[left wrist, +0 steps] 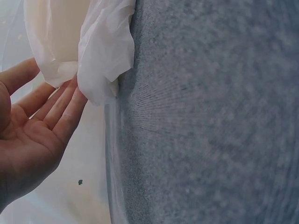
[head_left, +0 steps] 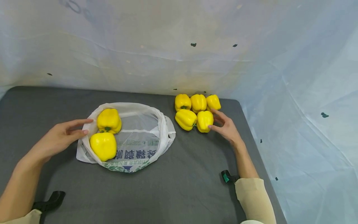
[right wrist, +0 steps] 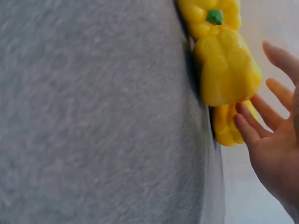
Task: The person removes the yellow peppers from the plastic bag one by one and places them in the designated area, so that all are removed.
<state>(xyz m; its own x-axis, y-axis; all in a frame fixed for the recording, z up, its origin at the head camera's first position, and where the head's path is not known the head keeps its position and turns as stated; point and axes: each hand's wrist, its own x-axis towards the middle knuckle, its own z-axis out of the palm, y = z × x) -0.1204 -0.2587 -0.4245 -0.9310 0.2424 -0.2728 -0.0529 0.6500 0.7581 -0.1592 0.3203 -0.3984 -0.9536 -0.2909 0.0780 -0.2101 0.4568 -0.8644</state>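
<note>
A white plastic bag (head_left: 165, 137) lies with its mouth spread wide on the table, and two yellow bell peppers (head_left: 109, 120) sit inside at its left. My left hand (head_left: 62, 135) is at the bag's left rim; in the left wrist view its extended fingers (left wrist: 63, 105) touch the plastic, partly hidden by it. To the right, my right hand (head_left: 226, 126) reaches around the near right yellow bell pepper (head_left: 205, 121) of a cluster. In the right wrist view, that hand's fingers are spread beside the bell pepper (right wrist: 226, 70), without a closed grip.
Several more yellow bell peppers (head_left: 198, 102) stand close together at the table's back right, near its edge. Dark grey cloth covers the table (head_left: 167, 193). Pale sheeting (head_left: 156, 46) hangs behind and along the right side.
</note>
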